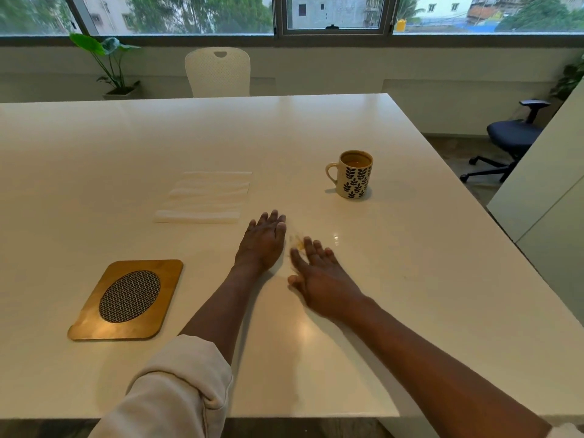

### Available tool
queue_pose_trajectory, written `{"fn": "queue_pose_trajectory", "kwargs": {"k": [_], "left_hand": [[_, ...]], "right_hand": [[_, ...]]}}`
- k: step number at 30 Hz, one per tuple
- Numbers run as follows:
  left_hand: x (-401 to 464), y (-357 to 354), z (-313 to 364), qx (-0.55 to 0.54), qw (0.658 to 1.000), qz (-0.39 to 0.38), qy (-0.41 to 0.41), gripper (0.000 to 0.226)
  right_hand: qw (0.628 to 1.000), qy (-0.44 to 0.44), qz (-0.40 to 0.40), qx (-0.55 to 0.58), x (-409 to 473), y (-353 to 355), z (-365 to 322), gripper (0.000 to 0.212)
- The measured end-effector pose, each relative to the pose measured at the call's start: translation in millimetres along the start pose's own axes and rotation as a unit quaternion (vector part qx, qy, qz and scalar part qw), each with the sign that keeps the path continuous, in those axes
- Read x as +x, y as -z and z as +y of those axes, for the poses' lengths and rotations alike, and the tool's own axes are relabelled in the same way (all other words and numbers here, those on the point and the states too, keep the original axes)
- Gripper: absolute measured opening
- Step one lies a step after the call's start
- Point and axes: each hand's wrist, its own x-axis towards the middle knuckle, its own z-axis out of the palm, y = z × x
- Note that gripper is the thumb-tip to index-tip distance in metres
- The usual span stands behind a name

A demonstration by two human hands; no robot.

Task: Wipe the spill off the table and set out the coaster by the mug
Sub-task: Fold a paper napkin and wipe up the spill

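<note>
While both hands lie palm-down on the table [316, 128] — left hand [264, 240], right hand [319, 279] — their fingers spread loosely, holding nothing.

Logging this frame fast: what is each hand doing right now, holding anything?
Left hand: open, fingers spread flat over the table, holding nothing.
Right hand: open, holding nothing, fingertips by the spill.

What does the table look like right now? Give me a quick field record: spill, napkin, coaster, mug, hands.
spill: small yellowish patch on the table, between the two hands, not yet wiped
napkin: white, flat, untouched, beyond the left hand
coaster: wooden with mesh oval, near left, far from mug
mug: leaf-patterned, upright, holds a brown drink, far right
left hand: open, flat, empty
right hand: open, empty
</note>
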Motion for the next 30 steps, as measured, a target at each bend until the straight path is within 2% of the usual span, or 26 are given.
{"fn": "queue_pose_trajectory", "kwargs": {"k": [5,12,19,25,27,30], "left_hand": [[-0.7,-0.4,-2.1,0.003,1.0,0.004,-0.003,0.052],[-0.8,-0.6,-0.5,0.024,1.0,0.003,-0.005,0.051],[-0.5,-2.9,-1.2,0.031,0.999,0.012,-0.004,0.051],[-1.7,-3.9,0.9,0.03,0.999,0.013,0.002,0.052],[-1.8,-3.2,1.5,0.03,0.999,0.014,0.001,0.052],[-1.7,-3.1,2.3,0.031,0.999,0.011,0.004,0.052]], "right_hand": [[0.999,0.043,0.001,-0.016,-16.9,-7.2,-7.2,0.062],[0.999,0.023,-0.008,-0.029,-58.7,-11.8,-9.4,0.081],[0.998,-0.055,-0.005,-0.041,-87.4,-7.2,15.6,0.084],[0.98,-0.187,0.016,-0.058,-95.8,10.9,98.6,0.126],[0.973,-0.224,0.023,-0.054,-98.3,18.7,126.3,0.125],[0.962,-0.267,0.024,-0.043,-96.1,28.1,155.2,0.108]]}}
